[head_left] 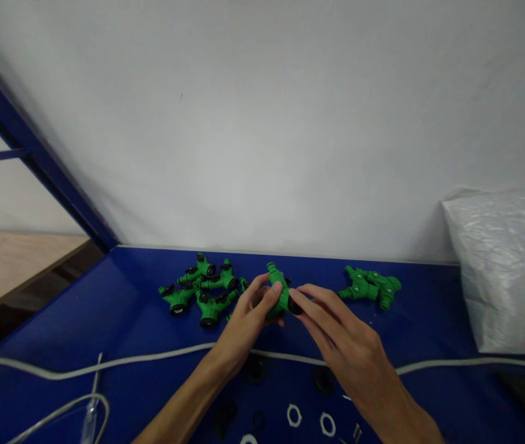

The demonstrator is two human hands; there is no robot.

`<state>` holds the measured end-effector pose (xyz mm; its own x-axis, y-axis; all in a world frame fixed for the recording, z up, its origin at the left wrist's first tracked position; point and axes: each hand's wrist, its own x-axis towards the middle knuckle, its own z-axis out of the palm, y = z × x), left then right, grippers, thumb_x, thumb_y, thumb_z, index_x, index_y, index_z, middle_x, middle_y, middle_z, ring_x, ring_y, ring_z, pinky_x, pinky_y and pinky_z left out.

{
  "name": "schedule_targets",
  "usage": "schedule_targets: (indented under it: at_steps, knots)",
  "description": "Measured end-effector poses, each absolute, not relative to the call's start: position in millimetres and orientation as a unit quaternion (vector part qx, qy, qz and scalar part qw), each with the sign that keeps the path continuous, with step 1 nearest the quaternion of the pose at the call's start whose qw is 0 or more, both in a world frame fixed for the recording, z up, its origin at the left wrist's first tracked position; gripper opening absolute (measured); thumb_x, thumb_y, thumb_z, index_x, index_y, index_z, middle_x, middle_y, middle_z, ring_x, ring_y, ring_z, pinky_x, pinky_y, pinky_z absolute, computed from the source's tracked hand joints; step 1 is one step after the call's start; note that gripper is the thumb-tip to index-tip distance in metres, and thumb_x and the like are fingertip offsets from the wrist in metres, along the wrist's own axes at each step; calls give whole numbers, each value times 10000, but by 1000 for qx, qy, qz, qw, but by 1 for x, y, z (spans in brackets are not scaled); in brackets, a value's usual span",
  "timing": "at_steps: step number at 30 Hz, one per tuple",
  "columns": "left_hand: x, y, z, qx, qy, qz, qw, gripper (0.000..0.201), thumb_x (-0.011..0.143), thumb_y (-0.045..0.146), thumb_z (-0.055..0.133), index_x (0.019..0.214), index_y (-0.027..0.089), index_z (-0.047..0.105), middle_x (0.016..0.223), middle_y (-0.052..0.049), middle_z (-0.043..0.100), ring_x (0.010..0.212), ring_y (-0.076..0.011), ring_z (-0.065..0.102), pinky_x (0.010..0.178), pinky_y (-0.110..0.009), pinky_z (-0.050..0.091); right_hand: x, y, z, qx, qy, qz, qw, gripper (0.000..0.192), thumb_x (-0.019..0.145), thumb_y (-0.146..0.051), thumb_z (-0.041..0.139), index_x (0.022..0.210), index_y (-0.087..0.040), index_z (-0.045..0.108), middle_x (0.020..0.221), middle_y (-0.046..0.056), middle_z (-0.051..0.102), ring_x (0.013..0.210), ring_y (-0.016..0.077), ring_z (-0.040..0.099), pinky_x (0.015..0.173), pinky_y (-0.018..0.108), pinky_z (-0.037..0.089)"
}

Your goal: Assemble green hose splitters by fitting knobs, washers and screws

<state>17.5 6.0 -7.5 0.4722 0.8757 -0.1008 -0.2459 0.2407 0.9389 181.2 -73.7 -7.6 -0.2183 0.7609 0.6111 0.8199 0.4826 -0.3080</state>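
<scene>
Gripping a green fitting (279, 297) at table (429, 320) centre, the left hand (248, 320) clamps around it; the right hand (340, 339) pinches its black cap (294, 306). More fittings (204, 290) lie at ten o'clock.

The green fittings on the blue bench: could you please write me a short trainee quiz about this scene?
1. True or false: the left hand holds a green fitting above the blue bench.
2. Which lies to the left of the held fitting? A. a pile of green fittings B. a white bag C. white rings
3. What does the right hand touch with its fingertips?

Key
1. True.
2. A. The bag stands at the bench's right end, and the rings lie near the front edge, by a white cable.
3. A black part at the end of the held fitting.
</scene>
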Motion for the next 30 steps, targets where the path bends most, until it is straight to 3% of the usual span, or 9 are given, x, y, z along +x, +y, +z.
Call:
schedule_targets:
  at_steps: [4, 6, 8, 10, 14, 22, 24, 28, 30]
  knots:
    - [15, 8, -6, 494, 338, 375, 708, 436, 852, 520, 709, 1103, 180, 600, 807, 11, 592, 690, -110, 542, 618, -218, 463, 182, -74, -9, -499, -791, -46, 351, 418, 1033, -80, 396, 1423, -177, 511, 1355, 128, 591, 1236, 188, 619, 1029, 289, 537]
    - [14, 9, -6, 501, 344, 372, 701, 431, 854, 509, 711, 1110, 193, 567, 769, 31, 587, 662, -98, 529, 610, -207, 435, 179, -72, -7, -494, -777, -64, 384, 321, 1045, -169, 434, 1335, -130, 565, 1242, 142, 655, 1139, 205, 669, 967, 306, 565]
    - [13, 8, -5, 504, 352, 376, 693, 438, 846, 496, 724, 1125, 210, 544, 765, 48, 582, 642, -83, 511, 599, -196, 412, 175, -70, -5, -515, -748, -57, 415, 269, 1032, -304, 504, 1171, -111, 629, 1013, 112, 706, 899, 202, 721, 820, 311, 595]
    - [14, 6, -5, 499, 359, 378, 692, 481, 824, 493, 744, 1159, 226, 525, 785, 55, 585, 649, -83, 517, 590, -193, 406, 172, -69, -3, -555, -720, -31, 415, 302, 1026, -393, 509, 940, -143, 658, 766, 42, 667, 646, 172, 673, 648, 298, 562]
    - [18, -1, -5, 477, 363, 350, 720, 553, 803, 508, 753, 1206, 222, 505, 750, 44, 617, 634, -102, 551, 588, -209, 425, 169, -68, -1, -604, -689, -31, 400, 495, 1069, -374, 398, 628, -210, 552, 554, -6, 574, 485, 141, 591, 549, 280, 455]
    - [22, -5, 0, 402, 346, 351, 771, 411, 786, 455, 773, 1024, 202, 555, 794, 24, 634, 636, -98, 610, 539, -188, 421, 162, -70, 4, -546, -687, -34, 479, 203, 1052, -327, 460, 1061, -205, 621, 775, 8, 713, 582, 134, 668, 592, 232, 513]
    - [21, -4, 2, 392, 344, 366, 771, 412, 768, 453, 786, 990, 198, 550, 784, 32, 618, 626, -92, 596, 520, -180, 409, 163, -72, 5, -536, -704, -30, 466, 273, 1062, -329, 414, 1029, -199, 653, 749, 15, 717, 550, 140, 665, 567, 242, 518]
    - [20, 0, 5, 386, 375, 393, 746, 463, 748, 461, 794, 1028, 209, 525, 793, 37, 619, 619, -96, 594, 524, -187, 416, 170, -75, 7, -592, -682, -67, 424, 477, 1066, -309, 347, 740, -202, 678, 624, 42, 705, 547, 178, 694, 561, 271, 523]
    - [20, 1, 6, 393, 394, 394, 732, 483, 754, 464, 783, 1077, 212, 527, 807, 35, 624, 628, -101, 602, 548, -196, 432, 174, -76, 9, -586, -688, -69, 423, 423, 1063, -307, 345, 940, -164, 724, 766, 75, 754, 663, 189, 734, 630, 274, 548]
